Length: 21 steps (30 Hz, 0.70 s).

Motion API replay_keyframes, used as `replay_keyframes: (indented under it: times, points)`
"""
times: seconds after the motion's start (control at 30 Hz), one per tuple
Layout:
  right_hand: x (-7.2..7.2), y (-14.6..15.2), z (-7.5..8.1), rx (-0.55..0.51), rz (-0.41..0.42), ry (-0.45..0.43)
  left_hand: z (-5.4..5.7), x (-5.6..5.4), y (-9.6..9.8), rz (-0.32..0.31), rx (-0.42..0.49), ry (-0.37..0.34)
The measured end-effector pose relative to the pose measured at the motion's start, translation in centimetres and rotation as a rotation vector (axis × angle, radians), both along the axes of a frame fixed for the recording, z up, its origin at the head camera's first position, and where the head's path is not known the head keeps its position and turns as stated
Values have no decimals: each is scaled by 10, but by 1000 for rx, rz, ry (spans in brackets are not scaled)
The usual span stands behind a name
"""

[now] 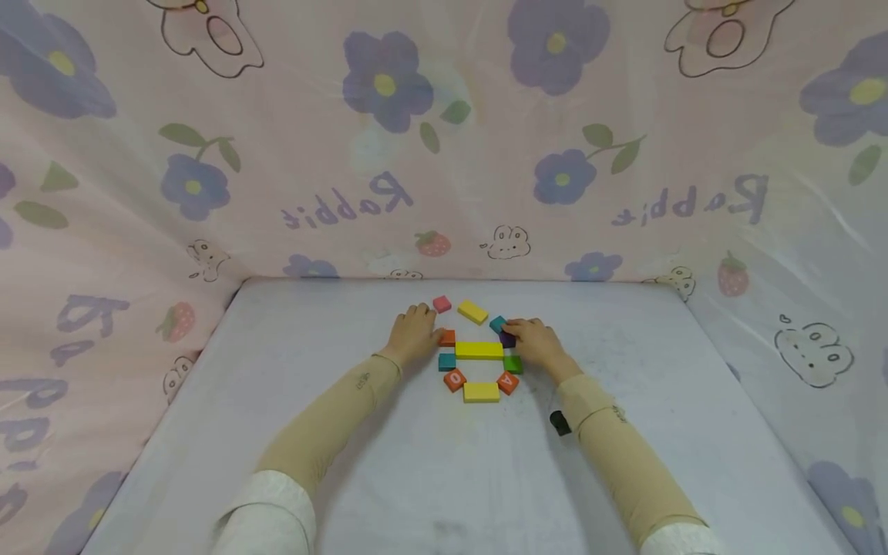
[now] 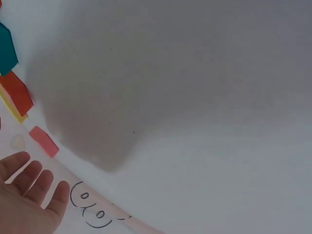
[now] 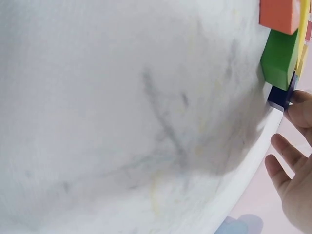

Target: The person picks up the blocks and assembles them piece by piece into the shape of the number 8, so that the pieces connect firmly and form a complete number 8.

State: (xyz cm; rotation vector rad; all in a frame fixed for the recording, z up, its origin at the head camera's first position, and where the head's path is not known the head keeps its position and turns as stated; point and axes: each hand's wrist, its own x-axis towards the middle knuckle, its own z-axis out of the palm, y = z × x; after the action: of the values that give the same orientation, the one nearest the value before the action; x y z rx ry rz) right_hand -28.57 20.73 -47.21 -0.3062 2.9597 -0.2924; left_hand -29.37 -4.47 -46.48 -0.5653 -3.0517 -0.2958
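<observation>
Colored blocks form a closed outline on the white table. My left hand (image 1: 414,335) is at its left side, its thumb by an orange block (image 1: 449,338) and its fingertips near a pink block (image 1: 442,304). In the left wrist view its fingers are spread and loosely bent, holding nothing. At the right side, my right hand (image 1: 539,344) pinches a dark purple block (image 3: 279,99); its other fingers are free. A teal block (image 1: 497,324) lies at those fingertips, and a green block (image 3: 280,61) is just nearer me. The right thumb is hard to make out.
A long yellow block (image 1: 479,351) crosses the middle of the outline. Another yellow block (image 1: 473,311) lies at the far side and a third yellow block (image 1: 482,393) at the near side. A small black object (image 1: 560,422) is beside the right forearm. Patterned cloth (image 1: 458,154) walls the table.
</observation>
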Motion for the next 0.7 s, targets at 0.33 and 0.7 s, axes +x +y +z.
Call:
replay_keyframes:
  times: [0.33,0.7]
  points:
    - [2,-1,-3,-4,3,12,-11,-20,10,69,-72,-20]
    - [1,-1,-1,-17,3,28,-10,-24,14,87,-70,-71]
